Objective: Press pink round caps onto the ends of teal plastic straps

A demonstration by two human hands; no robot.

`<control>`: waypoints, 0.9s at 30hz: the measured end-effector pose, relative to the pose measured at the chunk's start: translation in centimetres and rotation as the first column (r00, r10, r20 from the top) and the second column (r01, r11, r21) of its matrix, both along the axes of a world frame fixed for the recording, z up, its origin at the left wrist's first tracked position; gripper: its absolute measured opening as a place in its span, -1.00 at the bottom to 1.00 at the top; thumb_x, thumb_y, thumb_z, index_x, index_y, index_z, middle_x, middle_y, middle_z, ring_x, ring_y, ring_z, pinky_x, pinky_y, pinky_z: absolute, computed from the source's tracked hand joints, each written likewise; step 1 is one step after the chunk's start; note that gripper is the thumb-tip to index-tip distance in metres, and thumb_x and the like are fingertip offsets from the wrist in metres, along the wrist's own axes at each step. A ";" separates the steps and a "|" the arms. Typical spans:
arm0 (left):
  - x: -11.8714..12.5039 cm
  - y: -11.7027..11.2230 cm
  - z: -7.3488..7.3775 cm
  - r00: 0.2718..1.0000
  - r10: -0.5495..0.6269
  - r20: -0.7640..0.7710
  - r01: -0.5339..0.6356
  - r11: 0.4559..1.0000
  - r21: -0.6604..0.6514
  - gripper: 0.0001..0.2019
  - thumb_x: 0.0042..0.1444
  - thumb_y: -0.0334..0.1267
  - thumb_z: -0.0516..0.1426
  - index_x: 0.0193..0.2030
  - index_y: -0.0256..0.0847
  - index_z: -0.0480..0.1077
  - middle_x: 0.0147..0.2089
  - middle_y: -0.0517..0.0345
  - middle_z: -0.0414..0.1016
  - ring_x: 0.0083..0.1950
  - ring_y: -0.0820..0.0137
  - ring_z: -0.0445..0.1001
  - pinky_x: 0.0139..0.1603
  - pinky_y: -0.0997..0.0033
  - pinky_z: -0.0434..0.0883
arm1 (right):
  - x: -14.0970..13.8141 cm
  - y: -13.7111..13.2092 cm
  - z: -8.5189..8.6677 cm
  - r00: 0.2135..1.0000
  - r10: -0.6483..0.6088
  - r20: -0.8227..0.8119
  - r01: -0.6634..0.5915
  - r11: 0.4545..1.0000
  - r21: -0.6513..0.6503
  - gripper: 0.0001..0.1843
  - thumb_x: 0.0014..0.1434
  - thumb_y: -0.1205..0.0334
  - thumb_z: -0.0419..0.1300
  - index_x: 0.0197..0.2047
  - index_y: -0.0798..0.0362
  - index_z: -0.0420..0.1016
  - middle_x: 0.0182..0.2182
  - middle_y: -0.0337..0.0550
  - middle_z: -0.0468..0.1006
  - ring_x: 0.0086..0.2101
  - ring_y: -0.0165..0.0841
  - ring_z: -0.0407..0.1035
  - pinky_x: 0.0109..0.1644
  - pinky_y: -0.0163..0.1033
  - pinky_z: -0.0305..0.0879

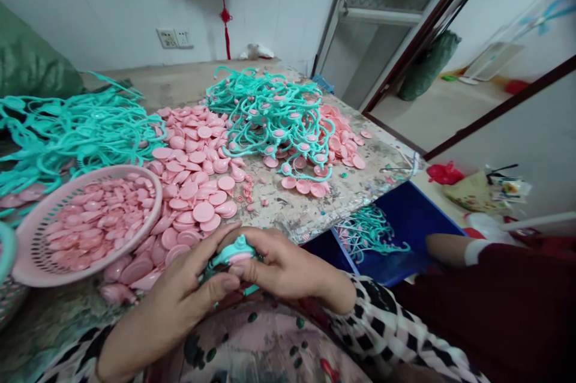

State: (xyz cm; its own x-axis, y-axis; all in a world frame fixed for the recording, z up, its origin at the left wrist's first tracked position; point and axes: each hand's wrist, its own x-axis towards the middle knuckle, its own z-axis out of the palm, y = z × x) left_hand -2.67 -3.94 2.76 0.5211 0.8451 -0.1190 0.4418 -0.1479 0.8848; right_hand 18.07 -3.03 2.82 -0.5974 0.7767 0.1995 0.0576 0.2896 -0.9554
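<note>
Close to my body, both hands are around a teal-and-pink plastic toy piece (238,251) that looks like part of a toy stethoscope. My left hand (193,281) is wrapped about its left side, the thumb against the lower edge. From the right, my right hand (288,263) grips it, with the thumb pressed on the pink oval part. Fingers hide much of the piece. Just beyond my hands lie loose pink plastic discs and drop-shaped shells (202,212), plus several tiny pink rings (246,189).
Teal tubes with pink ovals (274,113) are heaped mid-table; plain teal pieces (81,137) lie left. A pink basket (24,257) holds pink shells. Right of the table edge, a blue bin (414,209) contains teal pieces, near another person's arm (445,249).
</note>
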 end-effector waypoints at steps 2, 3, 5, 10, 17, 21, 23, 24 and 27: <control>0.2 -0.4 0.1 1.000 -0.019 -0.018 0.020 0.999 0.042 -0.47 0.23 -0.13 0.05 0.33 0.13 0.08 0.30 0.23 0.26 0.32 0.20 0.19 0.22 0.33 0.28 | -0.3 -0.1 0.1 1.000 -0.013 -0.002 0.013 1.000 0.026 -0.81 0.25 0.20 0.06 -0.12 0.10 0.38 -0.30 -0.19 0.43 -0.32 -0.43 0.29 -0.19 -0.33 0.25; 0.4 -0.6 0.2 1.000 -0.009 -0.027 0.011 0.998 0.063 -0.48 0.24 -0.14 0.04 0.33 0.12 0.08 0.29 0.22 0.28 0.30 0.21 0.22 0.18 0.36 0.31 | -0.5 -0.2 0.0 0.999 -0.033 -0.011 0.034 0.999 0.026 -0.82 0.25 0.21 0.06 -0.15 0.10 0.38 -0.32 -0.19 0.42 -0.33 -0.43 0.28 -0.21 -0.33 0.24; 0.8 -0.9 0.3 0.999 0.014 -0.042 -0.009 0.994 0.105 -0.50 0.24 -0.15 0.05 0.31 0.09 0.12 0.26 0.20 0.32 0.24 0.22 0.30 0.12 0.40 0.36 | -0.7 -0.6 -0.2 0.995 -0.082 -0.049 0.083 0.996 0.028 -0.84 0.24 0.21 0.06 -0.21 0.10 0.38 -0.37 -0.22 0.40 -0.36 -0.44 0.27 -0.24 -0.34 0.23; 1.6 -1.2 0.2 0.999 0.023 -0.044 -0.016 0.988 0.155 -0.53 0.25 -0.15 0.03 0.30 0.08 0.15 0.16 0.18 0.42 0.11 0.26 0.42 0.02 0.44 0.41 | -1.1 -1.5 -1.1 0.972 -0.133 -0.196 0.118 0.989 -0.087 -0.79 0.25 0.13 0.06 -0.23 0.10 0.37 -0.41 -0.23 0.37 -0.44 -0.47 0.24 -0.34 -0.38 0.22; 1.8 -1.1 -0.5 0.994 0.092 -0.057 -0.088 0.994 0.067 -0.47 0.23 -0.07 0.03 0.34 -0.02 0.09 0.28 0.09 0.30 0.26 0.19 0.27 0.25 0.20 0.23 | -0.4 -0.9 -1.6 0.984 -0.076 -0.160 0.037 0.972 -0.233 -0.78 0.24 0.07 0.12 -0.23 0.07 0.37 -0.37 -0.26 0.37 -0.37 -0.46 0.26 -0.25 -0.35 0.25; 1.4 -0.8 -0.6 0.984 0.157 -0.081 -0.152 0.986 0.068 -0.47 0.22 -0.07 0.05 0.32 -0.02 0.11 0.27 0.10 0.30 0.27 0.20 0.26 0.24 0.24 0.21 | 0.4 -0.1 -1.3 0.959 -0.130 -0.250 0.027 0.925 -0.380 -0.75 0.23 0.04 0.13 -0.17 0.06 0.35 -0.40 -0.26 0.43 -0.37 -0.45 0.35 -0.24 -0.32 0.30; 1.3 -0.5 -0.7 0.982 0.178 -0.067 -0.176 0.984 0.034 -0.65 0.24 -0.08 0.01 0.10 -0.09 0.37 0.02 0.09 0.50 0.03 0.26 0.44 0.05 0.36 0.34 | 0.6 0.3 -1.4 0.942 -0.186 -0.280 0.048 0.898 -0.438 -0.71 0.23 0.03 0.13 -0.08 0.04 0.33 -0.38 -0.25 0.45 -0.37 -0.44 0.39 -0.24 -0.30 0.32; 1.2 -0.4 -0.8 0.980 0.192 -0.051 -0.192 0.981 0.008 -0.70 0.25 -0.08 -0.01 -0.08 -0.14 0.45 -0.16 0.11 0.54 -0.14 0.31 0.47 -0.10 0.41 0.37 | 0.7 0.6 -1.5 0.934 -0.219 -0.283 0.071 0.888 -0.453 -0.68 0.22 0.02 0.15 -0.04 0.02 0.32 -0.34 -0.24 0.46 -0.35 -0.44 0.40 -0.23 -0.29 0.33; 1.4 -0.1 -1.3 0.958 0.282 0.054 -0.274 0.953 -0.130 -0.68 0.25 -0.06 -0.01 -0.37 -0.21 0.40 -0.47 0.21 0.43 -0.48 0.46 0.31 -0.43 0.50 0.27 | 0.9 1.1 -2.4 0.919 -0.286 -0.270 0.136 0.876 -0.463 -0.59 0.15 -0.03 0.21 0.01 -0.03 0.34 -0.17 -0.19 0.45 -0.20 -0.40 0.39 -0.10 -0.24 0.33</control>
